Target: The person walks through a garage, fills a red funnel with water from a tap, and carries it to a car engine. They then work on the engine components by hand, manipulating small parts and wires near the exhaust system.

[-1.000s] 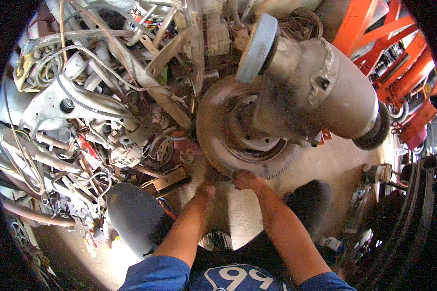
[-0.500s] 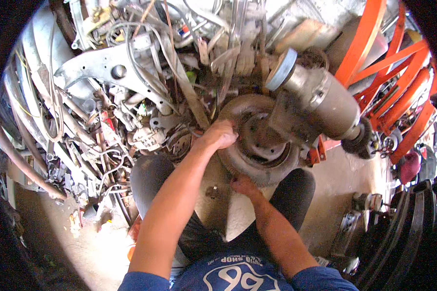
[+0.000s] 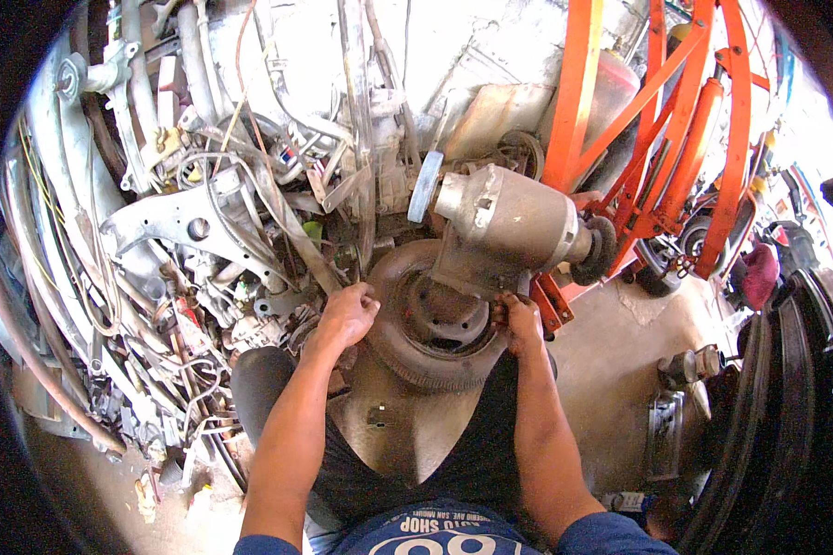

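Tyre (image 3: 407, 356) and steel rim lie flat on the floor between the person's knees, bearing a bulky grey bench-grinder motor (image 3: 502, 227). The left hand (image 3: 347, 314) is closed in a fist at the tyre's left shoulder, the right hand (image 3: 520, 324) curled on the motor's base. Both likely handle heavy and rigid, the rubber offering friction; the rim edge beside each grip looks the surest hold.
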`<act>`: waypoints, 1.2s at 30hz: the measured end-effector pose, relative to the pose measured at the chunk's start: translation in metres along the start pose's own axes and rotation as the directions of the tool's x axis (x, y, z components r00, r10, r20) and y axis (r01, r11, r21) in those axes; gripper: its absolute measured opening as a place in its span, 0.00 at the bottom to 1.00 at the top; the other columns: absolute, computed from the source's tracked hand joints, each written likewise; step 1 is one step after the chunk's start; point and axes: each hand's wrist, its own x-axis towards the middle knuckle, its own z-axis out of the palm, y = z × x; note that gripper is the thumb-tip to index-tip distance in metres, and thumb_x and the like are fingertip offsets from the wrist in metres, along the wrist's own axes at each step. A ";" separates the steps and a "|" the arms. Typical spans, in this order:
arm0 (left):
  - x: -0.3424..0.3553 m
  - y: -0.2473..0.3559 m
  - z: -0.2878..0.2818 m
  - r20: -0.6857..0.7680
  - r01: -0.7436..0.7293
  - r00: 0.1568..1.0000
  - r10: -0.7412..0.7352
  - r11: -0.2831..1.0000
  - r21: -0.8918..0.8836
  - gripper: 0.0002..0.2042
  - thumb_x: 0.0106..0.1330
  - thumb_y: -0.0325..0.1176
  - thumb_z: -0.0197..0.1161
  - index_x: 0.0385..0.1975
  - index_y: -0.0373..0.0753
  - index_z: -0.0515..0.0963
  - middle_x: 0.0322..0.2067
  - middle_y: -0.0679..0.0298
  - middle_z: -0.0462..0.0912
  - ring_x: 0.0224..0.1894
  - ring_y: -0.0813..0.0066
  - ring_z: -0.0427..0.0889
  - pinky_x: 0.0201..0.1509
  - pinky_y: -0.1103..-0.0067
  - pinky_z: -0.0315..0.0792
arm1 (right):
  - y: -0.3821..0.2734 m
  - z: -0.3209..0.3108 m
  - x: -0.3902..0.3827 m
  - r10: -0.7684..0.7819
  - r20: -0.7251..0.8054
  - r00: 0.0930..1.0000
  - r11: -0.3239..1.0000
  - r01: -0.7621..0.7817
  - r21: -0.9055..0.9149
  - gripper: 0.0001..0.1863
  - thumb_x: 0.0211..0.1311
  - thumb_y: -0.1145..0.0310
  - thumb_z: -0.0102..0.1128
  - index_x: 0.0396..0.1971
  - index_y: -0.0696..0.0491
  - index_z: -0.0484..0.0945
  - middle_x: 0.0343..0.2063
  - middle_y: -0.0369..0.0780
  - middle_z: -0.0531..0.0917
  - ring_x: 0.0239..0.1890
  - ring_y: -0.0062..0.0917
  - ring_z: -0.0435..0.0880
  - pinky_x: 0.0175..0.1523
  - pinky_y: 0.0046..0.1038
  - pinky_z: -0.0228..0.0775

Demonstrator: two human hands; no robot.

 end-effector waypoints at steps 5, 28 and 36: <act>-0.030 0.001 0.003 -0.058 0.026 0.998 -0.021 0.997 0.079 0.19 0.63 0.38 0.64 0.50 0.33 0.78 0.42 0.48 0.85 0.48 0.51 0.83 0.54 0.65 0.76 | -0.018 0.018 0.017 0.088 0.169 0.982 0.954 -0.132 0.270 0.09 0.71 0.64 0.54 0.34 0.53 0.78 0.22 0.34 0.77 0.20 0.23 0.72 0.27 0.30 0.71; -0.040 0.007 0.020 0.253 -0.128 0.958 0.133 0.991 -0.037 0.23 0.65 0.48 0.62 0.53 0.36 0.77 0.47 0.46 0.83 0.51 0.46 0.82 0.57 0.60 0.74 | -0.063 0.081 -0.046 -0.513 0.295 0.806 0.367 0.516 -0.774 0.21 0.63 0.63 0.61 0.54 0.56 0.77 0.44 0.60 0.82 0.51 0.55 0.79 0.57 0.44 0.72; -0.027 0.002 0.060 0.268 -0.340 0.900 0.344 0.938 -0.065 0.20 0.64 0.43 0.61 0.50 0.35 0.78 0.49 0.47 0.82 0.54 0.48 0.80 0.59 0.61 0.74 | -0.145 0.187 -0.066 -0.479 0.483 0.733 -0.098 0.502 -0.859 0.45 0.63 0.68 0.59 0.75 0.44 0.44 0.39 0.62 0.82 0.44 0.59 0.81 0.52 0.52 0.73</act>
